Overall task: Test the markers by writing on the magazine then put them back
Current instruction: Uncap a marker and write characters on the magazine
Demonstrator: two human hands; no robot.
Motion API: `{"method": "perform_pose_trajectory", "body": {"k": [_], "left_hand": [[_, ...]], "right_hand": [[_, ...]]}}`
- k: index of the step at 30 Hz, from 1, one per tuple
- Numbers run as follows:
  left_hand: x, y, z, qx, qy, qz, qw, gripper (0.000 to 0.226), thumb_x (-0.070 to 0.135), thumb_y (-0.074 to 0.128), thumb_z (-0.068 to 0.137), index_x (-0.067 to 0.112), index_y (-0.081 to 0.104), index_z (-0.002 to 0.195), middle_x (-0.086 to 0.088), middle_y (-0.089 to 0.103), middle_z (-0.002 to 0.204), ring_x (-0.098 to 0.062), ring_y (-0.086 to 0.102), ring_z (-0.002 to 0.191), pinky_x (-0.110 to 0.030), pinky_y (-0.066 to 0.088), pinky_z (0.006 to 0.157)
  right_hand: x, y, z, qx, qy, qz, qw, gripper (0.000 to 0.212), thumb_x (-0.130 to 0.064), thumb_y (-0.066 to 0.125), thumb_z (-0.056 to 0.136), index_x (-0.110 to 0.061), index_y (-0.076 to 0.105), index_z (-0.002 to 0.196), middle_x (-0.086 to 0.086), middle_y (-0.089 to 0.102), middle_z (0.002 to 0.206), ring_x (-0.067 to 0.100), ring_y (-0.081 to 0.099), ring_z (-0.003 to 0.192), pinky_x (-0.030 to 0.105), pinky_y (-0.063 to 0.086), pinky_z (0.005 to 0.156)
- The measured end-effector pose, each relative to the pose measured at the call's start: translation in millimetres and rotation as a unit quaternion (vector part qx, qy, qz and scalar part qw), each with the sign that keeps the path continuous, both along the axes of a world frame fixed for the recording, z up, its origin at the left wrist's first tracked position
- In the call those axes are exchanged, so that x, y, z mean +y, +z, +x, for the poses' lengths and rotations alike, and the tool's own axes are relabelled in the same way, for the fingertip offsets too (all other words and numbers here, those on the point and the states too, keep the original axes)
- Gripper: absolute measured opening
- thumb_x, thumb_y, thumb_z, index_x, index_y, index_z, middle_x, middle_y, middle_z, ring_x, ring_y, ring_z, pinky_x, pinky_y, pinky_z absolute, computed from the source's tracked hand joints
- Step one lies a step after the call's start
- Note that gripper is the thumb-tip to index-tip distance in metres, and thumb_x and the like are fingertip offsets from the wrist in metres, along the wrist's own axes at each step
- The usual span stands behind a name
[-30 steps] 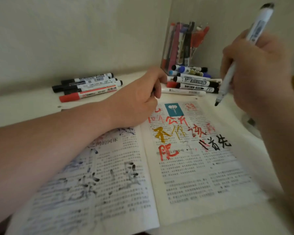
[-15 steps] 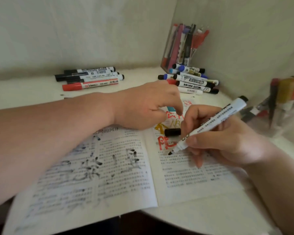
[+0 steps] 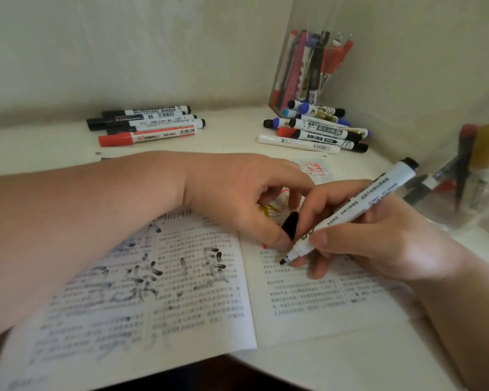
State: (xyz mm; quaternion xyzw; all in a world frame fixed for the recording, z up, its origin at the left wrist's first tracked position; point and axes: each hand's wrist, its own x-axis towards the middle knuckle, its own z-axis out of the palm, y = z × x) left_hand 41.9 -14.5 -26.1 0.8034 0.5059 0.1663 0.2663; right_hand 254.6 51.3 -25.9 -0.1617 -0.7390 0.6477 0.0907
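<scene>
Seen from the head camera, the right hand (image 3: 378, 238) grips an uncapped white marker (image 3: 359, 204), its black tip touching the right page of the open magazine (image 3: 181, 292). The left hand (image 3: 237, 193) pinches the black cap (image 3: 290, 224) just beside it. Behind, a pen labelled "WHITEBOARD MARKER" (image 3: 153, 111) tops a row at left and a loose pile (image 3: 316, 131) lies by the clear holder (image 3: 308, 69), with bare table (image 3: 232, 131) between; the magazine's near left corner overhangs the table edge.

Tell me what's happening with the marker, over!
Right hand grips marker, tip at magazine page. Left hand pinches black cap. Spare markers lie behind.
</scene>
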Motion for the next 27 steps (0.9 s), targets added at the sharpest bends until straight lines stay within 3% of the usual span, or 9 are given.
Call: {"method": "perform_pose_trajectory", "body": {"k": [3, 6, 9, 12, 15, 20, 22, 25, 27], "left_hand": [[4.2, -4.2, -1.1, 0.012, 0.026, 0.019, 0.999, 0.032, 0.045, 0.08, 0.079, 0.038, 0.068, 0.108, 0.017, 0.061, 0.097, -0.014, 0.057, 0.086, -0.036, 0.05, 0.079], [8.3, -8.7, -8.7, 0.005, 0.078, 0.066, 0.995, 0.027, 0.034, 0.08, 0.084, 0.035, 0.068, 0.108, 0.017, 0.062, 0.092, -0.011, 0.056, 0.078, -0.027, 0.048, 0.072], [11.6, -11.7, -13.5, 0.006, 0.125, 0.097, 0.987, 0.028, 0.036, 0.078, 0.085, 0.033, 0.069, 0.111, 0.019, 0.063, 0.088, -0.008, 0.055, 0.076, -0.017, 0.042, 0.067], [13.2, -12.7, -14.6, 0.0, 0.136, 0.091, 0.987, 0.029, 0.037, 0.078, 0.085, 0.034, 0.069, 0.112, 0.02, 0.063, 0.086, -0.007, 0.055, 0.072, -0.014, 0.04, 0.064], [13.6, -13.5, -13.1, 0.015, 0.117, 0.093, 0.989, 0.025, 0.039, 0.076, 0.087, 0.035, 0.068, 0.11, 0.022, 0.06, 0.085, -0.003, 0.052, 0.072, -0.013, 0.038, 0.064], [15.2, -14.6, -13.1, 0.029, 0.112, 0.093, 0.989, 0.021, 0.042, 0.075, 0.088, 0.038, 0.066, 0.106, 0.023, 0.057, 0.085, 0.003, 0.051, 0.075, -0.009, 0.035, 0.065], [15.5, -14.8, -13.1, 0.029, 0.111, 0.093, 0.989, 0.02, 0.041, 0.075, 0.088, 0.037, 0.066, 0.106, 0.021, 0.058, 0.085, 0.003, 0.05, 0.074, -0.008, 0.035, 0.065], [15.8, -14.9, -13.1, 0.032, 0.109, 0.096, 0.989, 0.02, 0.041, 0.075, 0.089, 0.036, 0.066, 0.106, 0.02, 0.058, 0.086, 0.003, 0.05, 0.073, -0.008, 0.035, 0.065], [15.6, -15.1, -13.2, 0.035, 0.109, 0.098, 0.989, 0.021, 0.042, 0.074, 0.089, 0.035, 0.067, 0.107, 0.021, 0.058, 0.086, 0.003, 0.05, 0.073, -0.008, 0.034, 0.065]], "right_hand": [[-2.1, 2.2, -1.0, 0.002, -0.008, 0.024, 1.0, 0.017, -0.007, 0.079, 0.072, 0.002, 0.073, 0.085, 0.022, 0.072, 0.073, 0.026, 0.071, 0.062, 0.032, 0.06, 0.053], [-3.8, 4.7, -3.1, 0.003, -0.027, 0.08, 0.996, 0.008, -0.006, 0.076, 0.076, -0.005, 0.074, 0.084, 0.013, 0.069, 0.064, 0.021, 0.064, 0.047, 0.026, 0.053, 0.044], [-5.7, 3.2, -6.9, -0.002, -0.036, 0.095, 0.995, 0.003, -0.006, 0.072, 0.078, -0.006, 0.07, 0.081, 0.008, 0.064, 0.055, 0.02, 0.054, 0.039, 0.022, 0.043, 0.039], [-8.5, -2.9, -8.9, 0.001, -0.069, 0.118, 0.991, 0.013, -0.012, 0.07, 0.08, -0.001, 0.064, 0.076, 0.011, 0.054, 0.05, 0.018, 0.047, 0.04, 0.021, 0.036, 0.039], [-11.6, -5.4, -10.0, 0.006, -0.076, 0.161, 0.984, 0.022, -0.019, 0.074, 0.08, 0.0, 0.062, 0.079, 0.024, 0.056, 0.062, 0.02, 0.051, 0.05, 0.029, 0.04, 0.045], [-14.0, -4.3, -10.5, 0.011, -0.067, 0.168, 0.983, 0.017, -0.02, 0.076, 0.08, -0.005, 0.067, 0.081, 0.032, 0.064, 0.075, 0.048, 0.059, 0.061, 0.054, 0.047, 0.051], [-14.3, -5.0, -10.4, 0.01, -0.065, 0.171, 0.983, 0.016, -0.02, 0.076, 0.081, -0.006, 0.068, 0.081, 0.033, 0.065, 0.078, 0.052, 0.06, 0.067, 0.062, 0.048, 0.055], [-13.9, -6.4, -10.9, 0.01, -0.066, 0.186, 0.98, 0.017, -0.02, 0.076, 0.081, -0.005, 0.067, 0.081, 0.031, 0.065, 0.078, 0.05, 0.061, 0.069, 0.063, 0.049, 0.057], [-13.9, -6.3, -11.6, 0.005, -0.07, 0.197, 0.978, 0.02, -0.02, 0.075, 0.081, -0.002, 0.065, 0.08, 0.027, 0.066, 0.075, 0.045, 0.063, 0.065, 0.056, 0.051, 0.054]]}}
